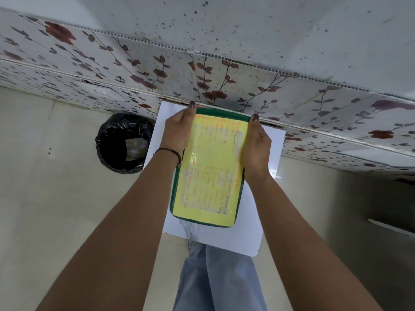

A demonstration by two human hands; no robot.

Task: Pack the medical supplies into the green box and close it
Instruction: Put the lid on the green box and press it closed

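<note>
Both hands clasp the green box from opposite sides: the left hand [177,129] is pressed flat against its left edge with the fingers curled down over the far corner, and the right hand [256,142] mirrors it on the right edge, thumb and fingers wrapped around the rim. The green box [207,169] lies between them with its lid down; the lid's top, covered by a yellow sheet with orange handwriting under clear film, faces up, and only a thin dark green border shows around it. The box sits on a small white table [251,232] pushed against a wall of flower-patterned tiles [224,86]. No loose medical supplies show anywhere on the table or around it, so the packing looks finished, though what is inside cannot be seen. Judging by the lid lying flush, the closing is at or very near its end; what may remain is pressing the lid fully home or fastening a catch, if there is one, which is not visible here. A bin lined with a black bag [123,143] stands on the floor to the left of the table.
</note>
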